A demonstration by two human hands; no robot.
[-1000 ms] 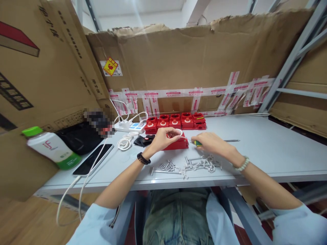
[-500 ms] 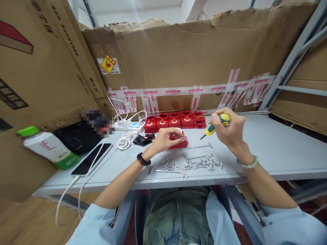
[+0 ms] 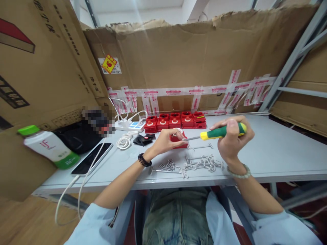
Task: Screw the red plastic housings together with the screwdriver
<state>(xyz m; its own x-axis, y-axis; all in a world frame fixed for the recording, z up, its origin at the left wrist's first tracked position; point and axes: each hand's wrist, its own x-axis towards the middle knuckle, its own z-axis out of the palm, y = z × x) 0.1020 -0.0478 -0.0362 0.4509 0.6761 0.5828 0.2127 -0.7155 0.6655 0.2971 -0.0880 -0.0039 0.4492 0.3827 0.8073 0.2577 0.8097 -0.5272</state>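
My left hand (image 3: 165, 142) is closed on a red plastic block (image 3: 178, 139) that rests on the grey table (image 3: 276, 149). My right hand (image 3: 231, 140) is wrapped round a green and yellow screwdriver (image 3: 217, 133), held almost level. Its metal tip points left and meets the red block by my left fingers. Just in front of both hands lies a heap of metal screws and pins (image 3: 194, 164). One long pin (image 3: 203, 147) lies apart, right of the block.
A row of red blocks (image 3: 175, 121) lines the back of the table before a taped cardboard wall (image 3: 194, 64). At the left are a white power strip (image 3: 129, 126), coiled cable (image 3: 124, 143), black parts (image 3: 143, 139), a phone (image 3: 93, 159) and a green-capped bottle (image 3: 48, 147).
My right hand picked up the screwdriver from the table, lifted it, then turned it level and brought its tip to the red block. My left hand stayed on the block.
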